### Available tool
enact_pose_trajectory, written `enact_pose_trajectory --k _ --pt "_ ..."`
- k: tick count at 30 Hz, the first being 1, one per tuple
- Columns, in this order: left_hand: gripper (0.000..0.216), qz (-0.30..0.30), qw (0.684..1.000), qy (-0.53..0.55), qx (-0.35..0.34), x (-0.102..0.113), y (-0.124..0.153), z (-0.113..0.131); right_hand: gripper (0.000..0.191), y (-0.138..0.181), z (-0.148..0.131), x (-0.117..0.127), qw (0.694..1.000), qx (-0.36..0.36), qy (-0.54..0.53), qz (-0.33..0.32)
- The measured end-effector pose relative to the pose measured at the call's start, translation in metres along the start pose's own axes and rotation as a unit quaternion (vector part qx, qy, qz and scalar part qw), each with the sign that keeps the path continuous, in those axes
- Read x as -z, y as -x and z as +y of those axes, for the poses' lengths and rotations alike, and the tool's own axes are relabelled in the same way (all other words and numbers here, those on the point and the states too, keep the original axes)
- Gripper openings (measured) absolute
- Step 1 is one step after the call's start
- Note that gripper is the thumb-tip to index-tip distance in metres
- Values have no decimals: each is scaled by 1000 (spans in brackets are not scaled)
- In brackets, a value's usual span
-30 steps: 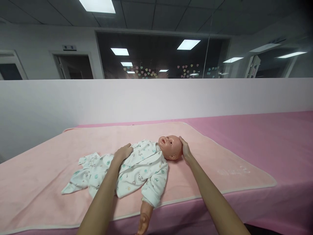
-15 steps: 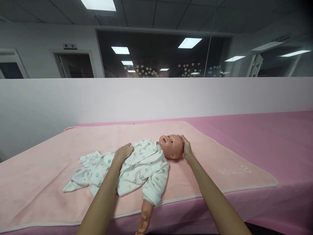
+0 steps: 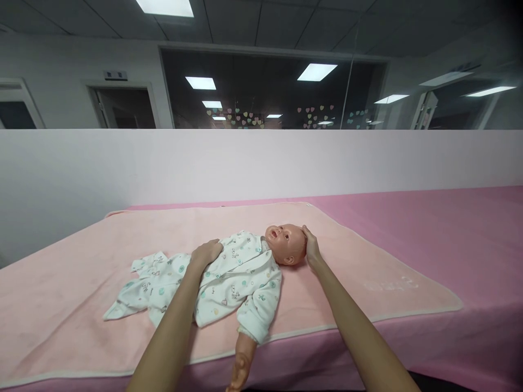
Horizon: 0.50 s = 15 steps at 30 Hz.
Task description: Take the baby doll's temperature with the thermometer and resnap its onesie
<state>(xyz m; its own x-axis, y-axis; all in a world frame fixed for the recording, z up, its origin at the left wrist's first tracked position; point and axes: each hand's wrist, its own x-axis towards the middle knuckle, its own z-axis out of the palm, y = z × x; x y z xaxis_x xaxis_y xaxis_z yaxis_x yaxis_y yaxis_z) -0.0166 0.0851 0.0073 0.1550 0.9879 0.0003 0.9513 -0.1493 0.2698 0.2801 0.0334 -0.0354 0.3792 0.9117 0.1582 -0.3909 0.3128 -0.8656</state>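
A baby doll [image 3: 288, 244] lies on its back, its bald head to the right and its mouth open. It wears a white suit [image 3: 239, 277] with small green and grey prints. The empty-looking trouser legs [image 3: 151, 286] spread to the left. One bare doll arm [image 3: 242, 362] hangs over the front edge. My left hand [image 3: 207, 253] is curled over the doll's waist, its fingertips hidden on the far side. Against the crown of the head, my right hand [image 3: 312, 246] is cupped, with its fingers curved round it.
Under the doll is a peach blanket [image 3: 77, 245] with a pale border, spread over a pink sheet [image 3: 457, 239]. Behind the bed stands a low white wall [image 3: 261, 163]. Beyond it are a window [image 3: 273, 92] with heart stickers and a doorway [image 3: 126, 109].
Almost nothing differs. Both hands keep their places on the doll, and the view has shifted very slightly.
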Motion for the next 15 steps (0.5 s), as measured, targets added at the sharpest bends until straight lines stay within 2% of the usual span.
enact_pose_trajectory --k 5,15 --pt "35 8 1000 0 -1 -3 -1 -2 40 0 0 1 999 -30 0 -25" --pt "40 7 1000 -13 12 -5 -3 -4 38 -4 3 3 1000 -12 5 -17"
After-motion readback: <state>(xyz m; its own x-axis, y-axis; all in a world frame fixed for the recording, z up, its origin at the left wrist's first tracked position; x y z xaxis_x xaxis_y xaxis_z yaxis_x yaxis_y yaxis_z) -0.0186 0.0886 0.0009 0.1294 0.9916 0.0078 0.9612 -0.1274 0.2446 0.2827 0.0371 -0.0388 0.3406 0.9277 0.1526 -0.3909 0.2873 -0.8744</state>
